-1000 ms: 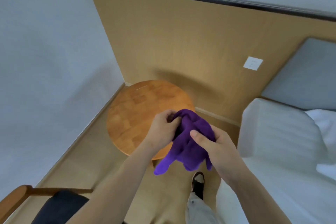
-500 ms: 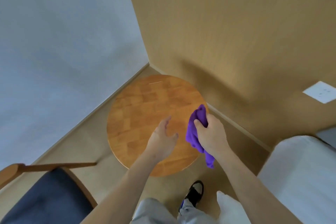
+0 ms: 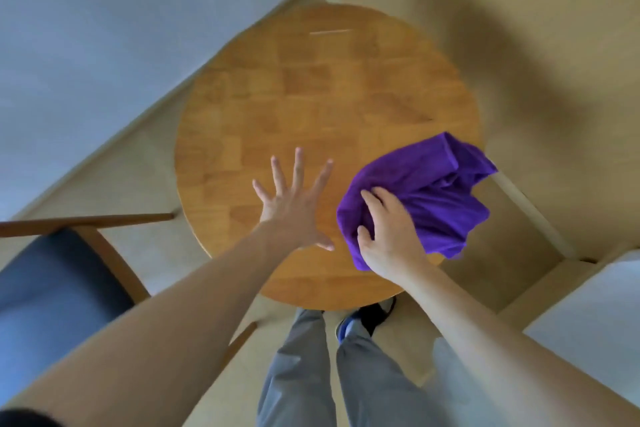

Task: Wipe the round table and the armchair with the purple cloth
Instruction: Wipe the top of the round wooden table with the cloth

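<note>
The round wooden table (image 3: 311, 87) fills the middle of the head view. My right hand (image 3: 389, 236) grips the purple cloth (image 3: 436, 198) at the table's right edge, and the loose cloth spreads out past my fingers over the rim. My left hand (image 3: 294, 204) hovers or rests flat over the near middle of the tabletop with fingers spread wide, holding nothing. The armchair (image 3: 52, 288), with a dark blue seat and wooden arms, stands at the lower left beside the table.
A pale wall (image 3: 104, 28) runs along the left and a wood panel (image 3: 519, 10) along the back right, closing the table into a corner. A white bed corner (image 3: 595, 340) sits at the lower right. My legs and a shoe (image 3: 367, 319) are below the table's near edge.
My left hand let go of the cloth and spread flat over the table. My right hand carried the cloth down to the table's right side, and the view came closer to the tabletop.
</note>
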A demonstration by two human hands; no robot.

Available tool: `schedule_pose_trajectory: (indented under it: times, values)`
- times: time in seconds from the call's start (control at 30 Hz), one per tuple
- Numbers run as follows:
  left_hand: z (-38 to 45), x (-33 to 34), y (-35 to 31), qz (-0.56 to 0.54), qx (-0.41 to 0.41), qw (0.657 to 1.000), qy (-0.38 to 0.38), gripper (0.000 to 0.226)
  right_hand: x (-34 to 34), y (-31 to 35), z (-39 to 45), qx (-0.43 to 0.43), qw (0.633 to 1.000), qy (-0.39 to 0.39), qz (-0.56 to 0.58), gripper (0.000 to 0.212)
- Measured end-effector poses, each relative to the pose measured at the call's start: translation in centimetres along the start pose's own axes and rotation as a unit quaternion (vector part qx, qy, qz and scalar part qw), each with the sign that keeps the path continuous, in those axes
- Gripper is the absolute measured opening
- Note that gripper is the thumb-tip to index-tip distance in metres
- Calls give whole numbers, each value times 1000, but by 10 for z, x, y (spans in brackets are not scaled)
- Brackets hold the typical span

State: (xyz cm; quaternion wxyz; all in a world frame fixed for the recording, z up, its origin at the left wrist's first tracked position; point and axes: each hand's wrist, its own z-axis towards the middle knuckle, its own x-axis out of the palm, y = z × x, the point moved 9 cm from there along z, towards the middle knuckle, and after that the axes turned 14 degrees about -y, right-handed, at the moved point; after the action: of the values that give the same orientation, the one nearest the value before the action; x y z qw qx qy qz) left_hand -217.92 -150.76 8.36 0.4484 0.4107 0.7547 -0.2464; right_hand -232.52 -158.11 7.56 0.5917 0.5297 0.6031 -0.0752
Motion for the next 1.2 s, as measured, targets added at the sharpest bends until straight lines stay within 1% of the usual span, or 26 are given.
schedule_pose_trajectory:
  times: [0.03,0.07,0.17,0.27,0.37,0.47,0.57,0.63,0.73,0.8,0.83,0.87,0.93,1.0,1.03,1.07,1.1,1.13,1.2]
  values:
    - [14,7,4,11,8,1000,1,161,2,-5,7,-31,998,-25,-53,69]
    - [24,13,8,11,10,1000,7,164,6,-9,13,-51,993,-33,-98,73]
    - [37,30,15,4,16,1000,24,167,18,-14,33,-81,981,-47,-170,80]
    - [41,36,9,-7,12,999,50,167,25,-7,70,-73,977,-68,-190,82]
    - [45,39,8,-11,-3,997,77,167,26,14,112,-52,975,-94,-194,82]
    - [46,42,11,-17,-6,996,90,166,24,26,126,-39,975,-115,-186,83]
    - [45,40,10,-25,-7,995,92,165,29,21,106,-76,974,-86,-196,82]
    - [45,38,8,-26,-7,995,94,166,32,11,76,-122,970,-41,-208,82]
    - [46,37,8,-29,-6,995,96,165,25,-21,36,-207,952,16,-226,83]
    - [45,36,7,-36,-5,994,99,165,6,-48,35,-239,939,13,-246,84]
    - [45,36,7,-38,-3,995,97,165,-6,-61,47,-222,942,1,-252,84]
    - [46,36,8,-38,-1,995,94,165,-16,-70,64,-177,951,-18,-252,83]
    - [45,36,8,-43,-2,995,91,164,-28,-73,96,-44,968,-87,-233,82]
    - [45,37,8,-50,-4,995,85,165,-24,-61,114,82,961,-168,-203,82]
    - [45,37,8,-50,-4,995,82,165,-16,-51,117,123,955,-190,-189,81]
    - [45,37,8,-48,-3,996,78,165,-7,-41,116,141,953,-200,-180,80]
    - [45,37,9,-47,-3,996,74,165,2,-30,112,137,954,-199,-179,79]
    - [45,37,9,-46,-5,996,73,164,11,-21,105,114,958,-187,-187,78]
    - [45,36,9,-45,-6,996,70,164,26,-14,78,32,967,-136,-214,78]
